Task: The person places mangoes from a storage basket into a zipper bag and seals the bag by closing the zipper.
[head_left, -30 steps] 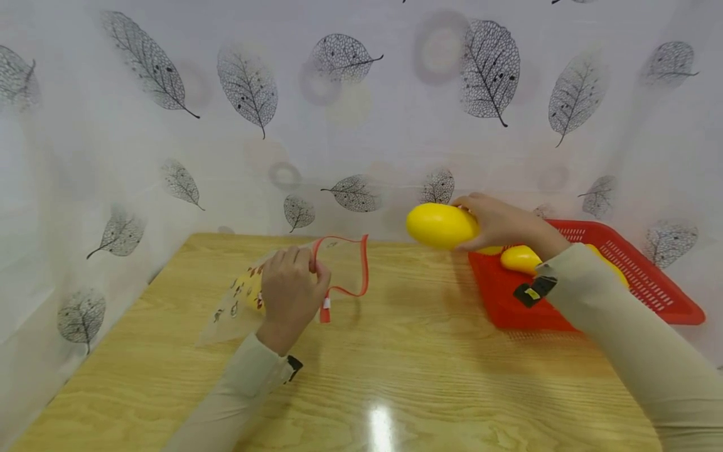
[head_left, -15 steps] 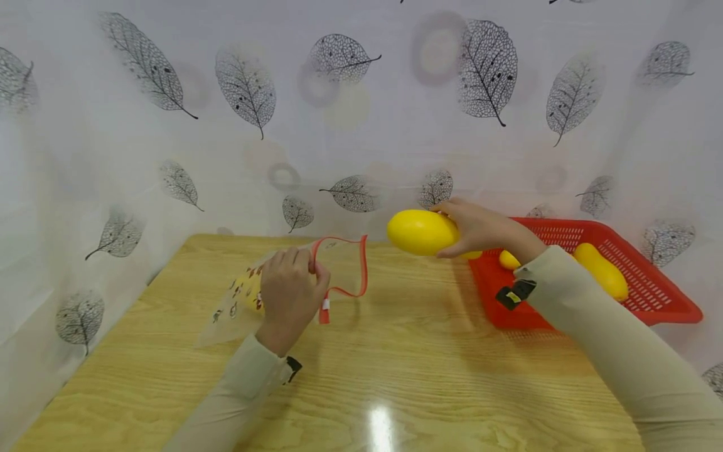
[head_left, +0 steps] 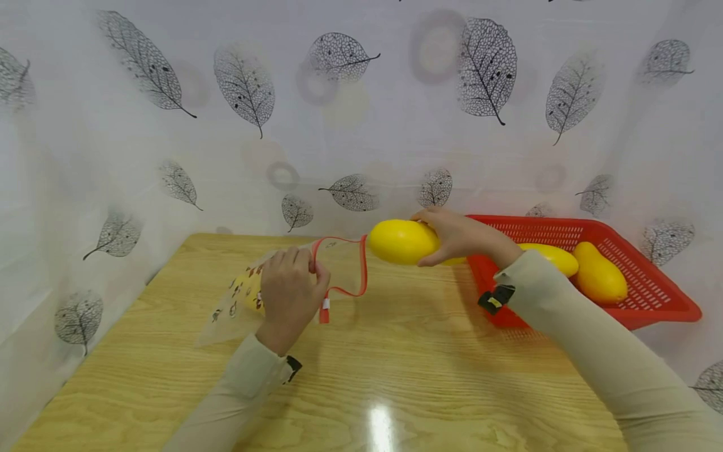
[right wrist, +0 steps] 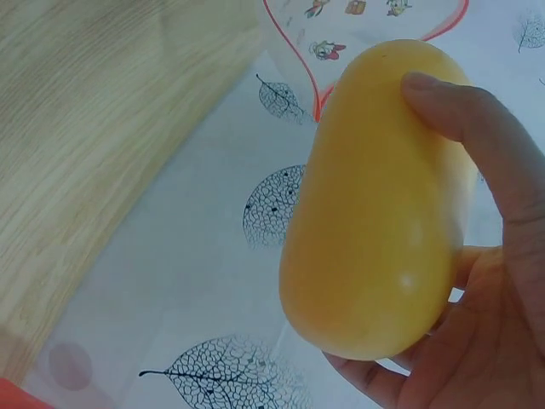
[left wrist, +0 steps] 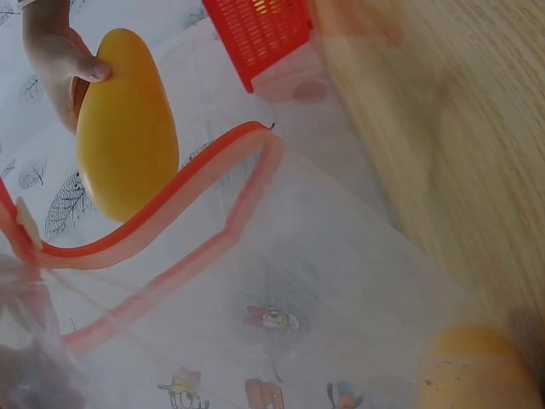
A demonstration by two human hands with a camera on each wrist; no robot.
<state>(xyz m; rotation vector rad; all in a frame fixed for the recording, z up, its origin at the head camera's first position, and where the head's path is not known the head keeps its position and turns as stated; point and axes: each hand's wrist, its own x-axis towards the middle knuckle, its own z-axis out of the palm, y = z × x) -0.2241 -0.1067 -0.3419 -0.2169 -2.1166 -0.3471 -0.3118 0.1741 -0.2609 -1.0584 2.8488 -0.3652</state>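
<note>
right hand (head_left: 464, 236) holds fruit (head_left: 402, 242), perhaps touching bag rim (head_left: 363, 271).

Table (head_left: 395, 370), one: the top was yellow-brown with a visible wood grain, and its glossy surface showed a bright patch of glare (head_left: 380, 427) toward the near side; at the left lay one clear bag (head_left: 223, 323), printed with small coloured figures, its red-trimmed mouth gaping toward the right; at the far right, well apart from the bag, stood one red basket (head_left: 627, 248), its sides perforated and its rim flared.
</note>
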